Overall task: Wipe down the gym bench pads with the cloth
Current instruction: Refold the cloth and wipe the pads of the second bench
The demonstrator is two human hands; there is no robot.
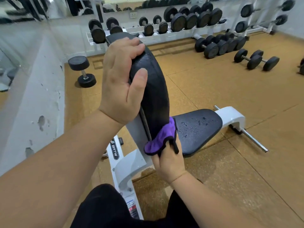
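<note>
Black back pad (154, 89) upright, wet seat pad (197, 130) flat, purple cloth (162, 138) bunched against back pad

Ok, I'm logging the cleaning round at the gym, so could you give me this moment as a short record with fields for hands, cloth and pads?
left hand: grips the upper edge of the raised black padded backrest
right hand: holds the purple fleecy cloth with black trim
cloth position: pressed on the backrest's lower end, beside the seat
seat: flat black seat pad, beaded with droplets, apparently not yet wiped
frame: white metal bench frame
around: black dumbbells on a white rack and on the floor
</note>
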